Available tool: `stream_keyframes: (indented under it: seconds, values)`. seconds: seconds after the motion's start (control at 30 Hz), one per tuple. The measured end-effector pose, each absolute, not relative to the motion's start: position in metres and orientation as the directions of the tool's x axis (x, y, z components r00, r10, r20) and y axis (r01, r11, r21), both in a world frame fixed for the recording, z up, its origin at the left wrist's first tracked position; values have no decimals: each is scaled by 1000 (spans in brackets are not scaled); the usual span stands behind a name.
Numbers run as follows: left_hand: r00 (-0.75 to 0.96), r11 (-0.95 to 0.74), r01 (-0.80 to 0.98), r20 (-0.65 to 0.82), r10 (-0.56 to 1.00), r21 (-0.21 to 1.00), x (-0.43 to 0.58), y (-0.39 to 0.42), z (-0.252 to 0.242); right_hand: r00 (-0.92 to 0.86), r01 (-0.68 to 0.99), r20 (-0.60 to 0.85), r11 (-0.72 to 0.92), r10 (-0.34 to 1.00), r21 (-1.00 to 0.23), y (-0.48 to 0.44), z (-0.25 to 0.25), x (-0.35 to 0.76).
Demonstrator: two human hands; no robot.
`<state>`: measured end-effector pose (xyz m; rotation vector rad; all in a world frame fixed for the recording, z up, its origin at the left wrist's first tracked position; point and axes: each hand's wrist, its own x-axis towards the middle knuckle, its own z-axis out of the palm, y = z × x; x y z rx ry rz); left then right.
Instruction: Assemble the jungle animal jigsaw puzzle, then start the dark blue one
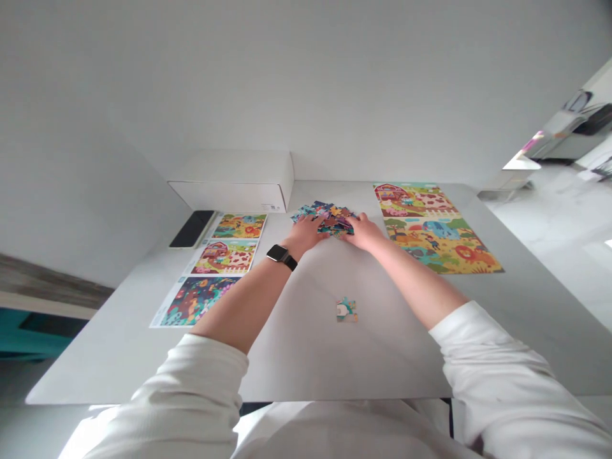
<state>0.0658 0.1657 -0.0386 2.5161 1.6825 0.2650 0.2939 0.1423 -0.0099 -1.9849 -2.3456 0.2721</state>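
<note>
Both my arms reach out over a white table (310, 357). My left hand (306, 231), with a black watch on the wrist, rests on a heap of loose coloured puzzle pieces (324, 215) at the far middle. My right hand (363, 231) lies on the right side of the same heap. Fingers of both hands curl into the pieces; whether they grip any single piece is hidden. One small joined bit of puzzle (347, 310) lies alone on the table, nearer to me.
Two finished puzzles (433, 226) lie at the right. A reference sheet with three pictures (215, 268) lies at the left, beside a black phone (192, 229). A white box (234, 178) stands at the back against the wall.
</note>
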Motion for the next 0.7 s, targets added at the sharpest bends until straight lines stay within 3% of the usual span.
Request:
stream_keyframes:
  seconds: [0.33,0.57,0.7]
  values:
    - [353,-386,897,178,919,217,47,161,-26,-150,943,66,162,987,-291,154,-14,324]
    - [249,-327,888,260,933,322,3,101,6,-52,938,98,83,994,-338,149,-14,369]
    - [157,-226,888,198,968,400,10,56,20,-127,924,147,171,981,-343,153,-18,362]
